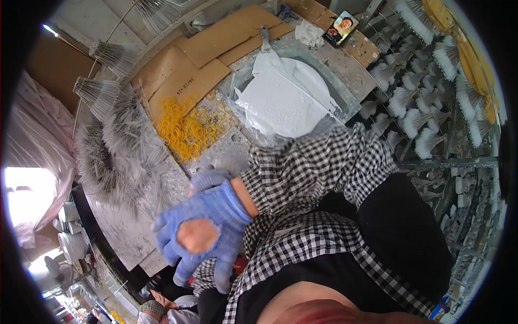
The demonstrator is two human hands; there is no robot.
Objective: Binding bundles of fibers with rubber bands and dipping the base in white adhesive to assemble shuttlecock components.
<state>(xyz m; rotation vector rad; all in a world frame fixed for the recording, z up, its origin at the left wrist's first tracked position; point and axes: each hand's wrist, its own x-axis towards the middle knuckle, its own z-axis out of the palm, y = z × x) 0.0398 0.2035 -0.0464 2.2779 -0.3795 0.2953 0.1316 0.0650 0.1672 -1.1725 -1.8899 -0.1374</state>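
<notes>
Lying just beyond the gloved hands (pixel 200 233), yellow rings (pixel 186 128) seem untouched.

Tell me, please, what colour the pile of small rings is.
The small rings are yellow; the head view shows them best.

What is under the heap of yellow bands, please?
Brown cardboard shows at the upper edge of the yellow bands, and grey, speckled surface beside the lower right. The dense middle covers whatever lies beneath it.
</notes>
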